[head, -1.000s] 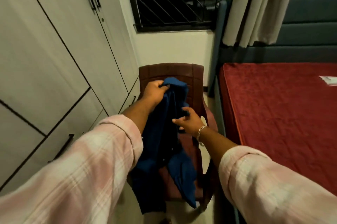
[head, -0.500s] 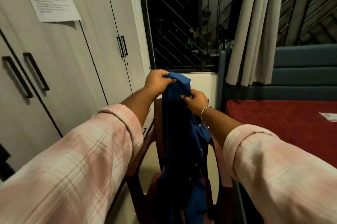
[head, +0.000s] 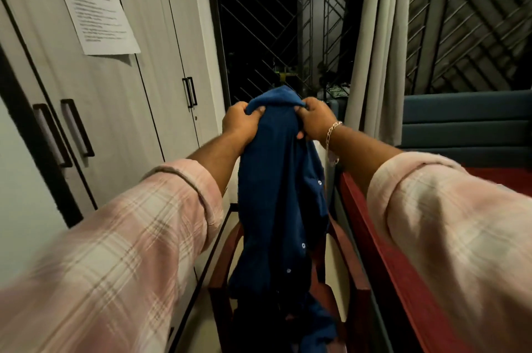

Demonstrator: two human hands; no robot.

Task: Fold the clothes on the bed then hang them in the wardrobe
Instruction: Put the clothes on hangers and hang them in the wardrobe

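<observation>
While the wardrobe point(head: 95, 111) stands shut on my left, my left hand point(head: 240, 122) and right hand point(head: 315, 119) each hold a closed grip on the top of the blue shirt point(head: 276, 197), which hangs straight down over the chair point(head: 221, 269); the bed point(head: 383, 252) lies right.

The printed sheet point(head: 95, 4) on the wardrobe door point(head: 138, 111) is illegible.
</observation>
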